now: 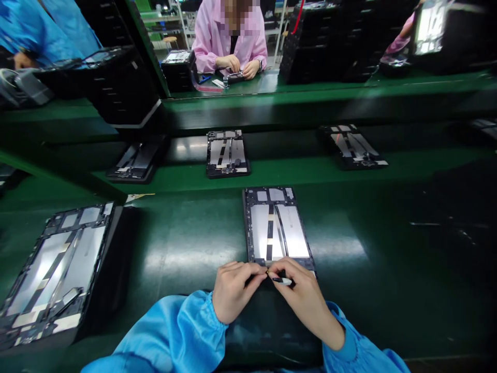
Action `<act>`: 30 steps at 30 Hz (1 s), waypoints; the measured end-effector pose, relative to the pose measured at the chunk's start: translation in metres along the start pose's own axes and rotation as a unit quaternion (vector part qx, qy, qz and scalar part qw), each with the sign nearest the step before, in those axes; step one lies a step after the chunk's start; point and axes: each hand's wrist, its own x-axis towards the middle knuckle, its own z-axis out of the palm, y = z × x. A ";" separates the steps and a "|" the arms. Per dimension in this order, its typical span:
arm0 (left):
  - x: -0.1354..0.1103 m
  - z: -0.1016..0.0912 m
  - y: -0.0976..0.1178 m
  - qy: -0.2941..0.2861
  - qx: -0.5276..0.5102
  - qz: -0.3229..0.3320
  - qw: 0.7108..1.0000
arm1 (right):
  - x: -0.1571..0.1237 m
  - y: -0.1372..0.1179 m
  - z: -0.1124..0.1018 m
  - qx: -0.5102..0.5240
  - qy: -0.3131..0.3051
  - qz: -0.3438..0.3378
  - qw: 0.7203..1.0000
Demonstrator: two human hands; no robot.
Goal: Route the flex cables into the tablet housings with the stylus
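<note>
An opened tablet (297, 228) lies in front of me, its silver battery area, dark strips and cables exposed. At its near edge my left hand (236, 290) pinches thumb and forefinger together on something tiny that I cannot make out. My right hand (305, 295) meets it there, fingertips almost touching the left ones. Tucked in the curled fingers of the right hand is a black-and-white pen-like tool (282, 281), its tip pointing left. Both hands cover part of the tablet's near edge.
A stack topped by another opened tablet (83, 259) stands at left. Beyond, several opened tablets, including one in the middle (227, 154) and one at right (355, 147), lie along the green line. Across it a person in pink (205, 36) works, beside tall black tray stacks (310, 46).
</note>
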 end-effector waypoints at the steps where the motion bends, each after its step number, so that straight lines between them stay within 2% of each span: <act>1: 0.000 0.000 0.000 0.001 0.000 -0.001 1.000 | 0.000 0.000 0.000 -0.002 0.003 -0.004 1.000; 10: 0.000 0.001 0.000 0.003 0.002 0.002 1.000 | -0.002 0.000 0.004 -0.020 0.037 -0.041 0.998; 19: 0.000 -0.001 0.002 -0.015 0.018 0.022 0.999 | -0.004 -0.002 0.006 -0.016 0.064 -0.050 0.997; 26: -0.002 0.000 0.000 -0.016 0.001 -0.007 1.000 | -0.004 -0.003 0.005 -0.014 0.069 -0.055 0.996; 30: -0.002 -0.001 0.000 -0.017 0.009 0.008 1.000 | -0.004 -0.003 0.005 -0.012 0.070 -0.061 0.996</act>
